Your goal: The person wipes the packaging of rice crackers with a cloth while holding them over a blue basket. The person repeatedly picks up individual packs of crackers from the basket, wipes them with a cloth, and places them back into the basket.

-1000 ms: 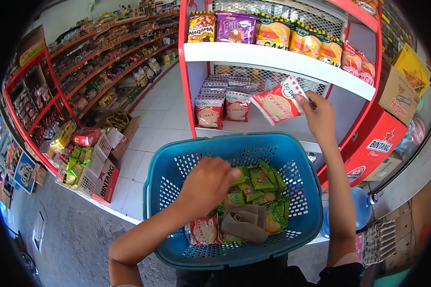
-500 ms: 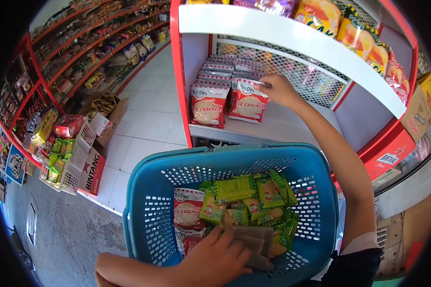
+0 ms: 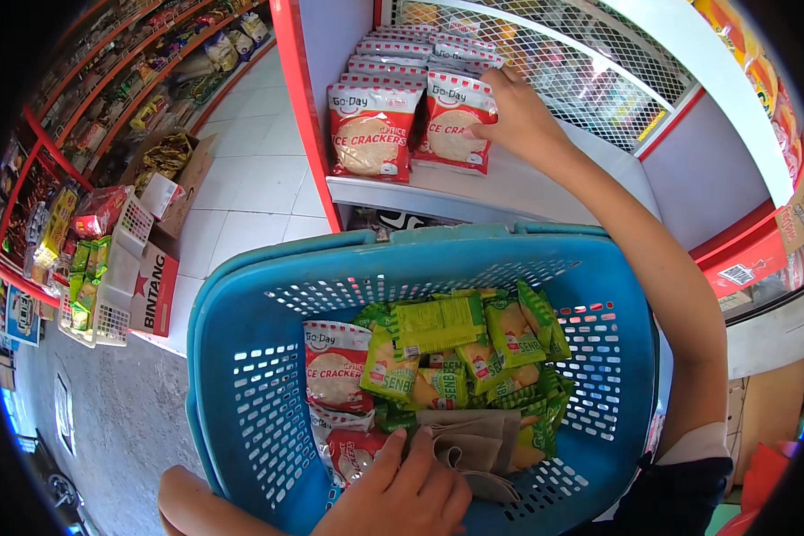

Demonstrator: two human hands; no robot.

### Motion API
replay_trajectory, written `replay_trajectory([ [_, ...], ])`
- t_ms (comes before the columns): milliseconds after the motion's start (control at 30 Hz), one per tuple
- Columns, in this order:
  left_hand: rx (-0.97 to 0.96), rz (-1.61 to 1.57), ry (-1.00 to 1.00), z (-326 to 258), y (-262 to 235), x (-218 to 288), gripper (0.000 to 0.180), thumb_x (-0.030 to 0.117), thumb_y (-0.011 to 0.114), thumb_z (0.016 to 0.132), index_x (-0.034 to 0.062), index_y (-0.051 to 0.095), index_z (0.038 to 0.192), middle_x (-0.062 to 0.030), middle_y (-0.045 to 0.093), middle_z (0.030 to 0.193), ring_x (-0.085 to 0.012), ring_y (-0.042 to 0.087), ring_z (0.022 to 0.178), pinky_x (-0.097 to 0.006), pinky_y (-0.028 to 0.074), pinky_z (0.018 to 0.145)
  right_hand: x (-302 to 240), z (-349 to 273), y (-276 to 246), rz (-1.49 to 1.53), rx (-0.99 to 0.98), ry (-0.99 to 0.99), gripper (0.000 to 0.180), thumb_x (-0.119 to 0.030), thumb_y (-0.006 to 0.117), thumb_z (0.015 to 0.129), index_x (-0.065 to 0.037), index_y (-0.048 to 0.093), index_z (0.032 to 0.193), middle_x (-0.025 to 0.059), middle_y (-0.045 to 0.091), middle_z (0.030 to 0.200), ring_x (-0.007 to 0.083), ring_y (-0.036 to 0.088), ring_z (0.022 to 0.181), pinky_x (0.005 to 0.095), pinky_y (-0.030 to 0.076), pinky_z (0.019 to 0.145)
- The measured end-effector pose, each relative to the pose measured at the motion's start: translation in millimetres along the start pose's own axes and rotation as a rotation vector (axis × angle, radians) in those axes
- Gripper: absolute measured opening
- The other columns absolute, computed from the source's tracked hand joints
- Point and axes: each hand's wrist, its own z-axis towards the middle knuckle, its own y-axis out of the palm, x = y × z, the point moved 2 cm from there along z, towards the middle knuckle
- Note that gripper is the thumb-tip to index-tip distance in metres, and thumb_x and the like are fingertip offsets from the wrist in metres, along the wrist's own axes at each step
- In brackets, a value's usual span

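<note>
On the white shelf, my right hand holds the right side of a red-and-white rice cracker pack, the thumb over its front and the fingers behind its edge. The pack stands upright beside a matching pack, in front of rows of the same kind. My left hand rests at the near side of a blue plastic basket, fingers loosely spread by a folded grey-brown cloth. Red-and-white cracker packs and several green snack packets lie in the basket.
A wire mesh panel backs the shelf, and a red post edges its left side. On the left, a white crate of snacks stands by a cardboard box. Stocked racks line the far left.
The view has shifted, so the shelf sits higher and the basket looks larger. My right hand has gone from the pack's upper corner to its side. My left hand stays by the cloth.
</note>
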Motion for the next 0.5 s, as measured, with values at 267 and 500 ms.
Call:
replay_trajectory([
  [267, 0.075, -0.009, -0.036, -1.2, -2.2, -7.6, 0.040, 0.033, 0.059, 0.075, 0.0033, 0.053, 0.101, -0.0109, 0.056, 0.092, -0.0283, 0.048, 0.100, -0.041, 0.036, 0.091, -8.5, 1.3, 0.8, -0.192, 0.128, -0.036, 0.072, -0.030, 0.083, 0.052, -0.010, 0.046, 0.111, 0.0146, 0.046, 0.108, 0.0361, 0.050, 0.100, 0.0429, 0.045, 0.082],
  [500, 0.187, 0.049, -0.155, 5.2, -13.4, -27.5, 0.028, 0.032, 0.058, 0.078, 0.0053, 0.056, 0.089, -0.0106, 0.058, 0.085, -0.0288, 0.052, 0.097, -0.037, 0.040, 0.085, 1.0, -1.9, -51.8, -0.060, 0.203, -0.085, 0.063, -0.044, 0.069, 0.070, -0.010, 0.045, 0.117, 0.0155, 0.045, 0.117, 0.0302, 0.048, 0.105, 0.0376, 0.042, 0.088],
])
